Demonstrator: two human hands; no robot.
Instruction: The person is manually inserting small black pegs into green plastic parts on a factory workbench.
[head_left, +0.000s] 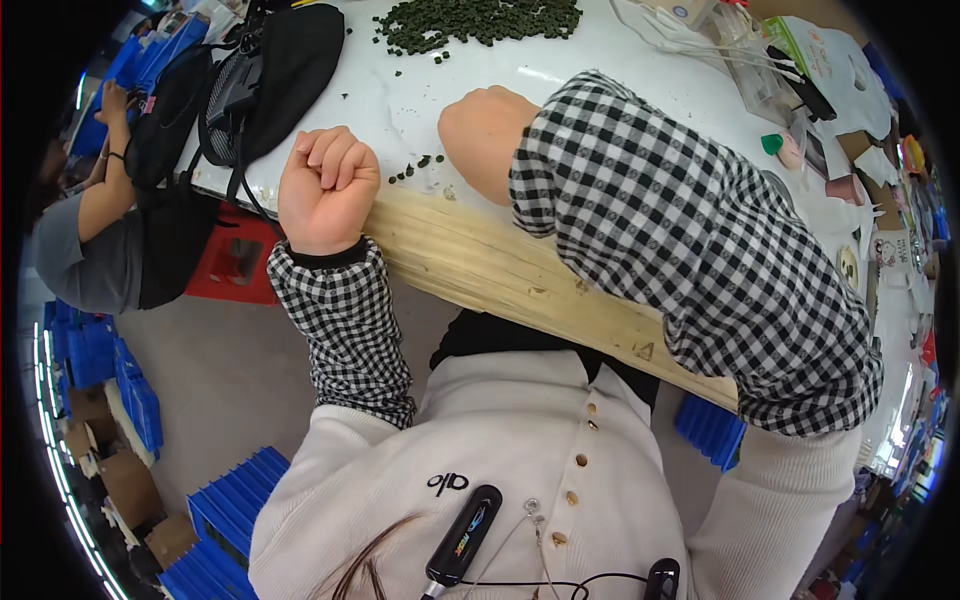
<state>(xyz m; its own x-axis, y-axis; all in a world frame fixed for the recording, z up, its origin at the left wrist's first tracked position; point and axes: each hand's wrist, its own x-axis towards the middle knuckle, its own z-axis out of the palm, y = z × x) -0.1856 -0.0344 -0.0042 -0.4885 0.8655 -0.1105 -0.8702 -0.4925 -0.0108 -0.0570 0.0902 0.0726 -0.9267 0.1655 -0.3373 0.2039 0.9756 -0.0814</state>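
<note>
My left hand is raised at the table's wooden front edge, palm up, its fingers curled in; whatever lies inside them, if anything, is hidden. My right hand rests over the white table top, back up, its fingers tucked out of sight. Between the two hands lie several small dark green pieces. A wide heap of the same dark green pieces spreads at the far side of the table. Black-and-white checked sleeves cover both my forearms.
A black bag sits at the table's left end, above a red crate. A co-worker is beyond it. White cables, plastic bags and small clutter crowd the right. Blue crates stand on the floor.
</note>
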